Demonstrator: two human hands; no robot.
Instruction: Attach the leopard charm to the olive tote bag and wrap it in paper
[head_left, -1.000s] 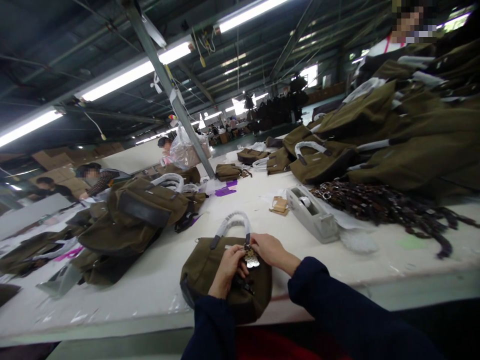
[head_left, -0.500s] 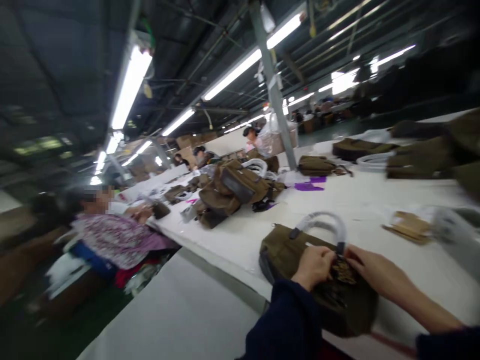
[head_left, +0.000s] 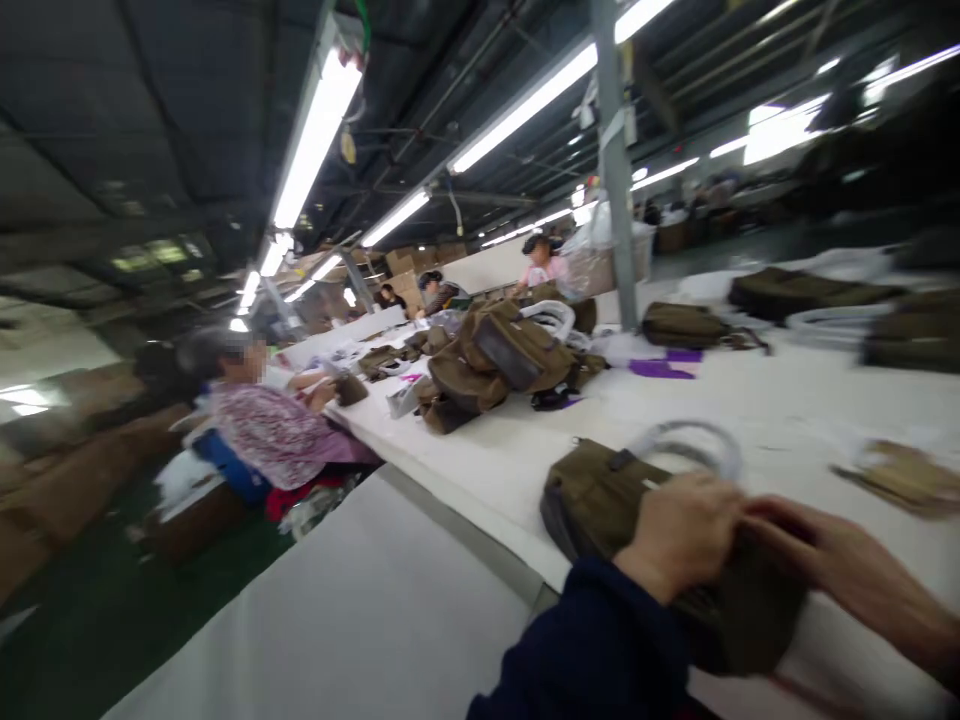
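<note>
An olive-brown handbag (head_left: 596, 475) lies on the white table in front of me, its dark trim facing left. Its looped handle (head_left: 701, 435) is wrapped in whitish plastic and stands up. At the handle's near right base, my left hand (head_left: 686, 530) is closed, back of the hand toward me, gripping the bag there. My right hand (head_left: 825, 550) meets it from the right with fingers bent and pinched against the same part of the bag. Both hands are blurred, and the fingers hide the detail between them.
A heap of similar bags (head_left: 487, 360) lies further along the table (head_left: 480, 470). Purple pieces (head_left: 664, 365) are beside a grey post (head_left: 615, 170). Tan flat pieces (head_left: 907, 478) lie at right. A co-worker in a patterned top (head_left: 274, 430) sits at the left edge; others sit beyond.
The view has swung left, so things appear further right. My left hand has moved over the handle's base and covers the gold-coloured detail seen earlier. Both hands remain on the bag.
</note>
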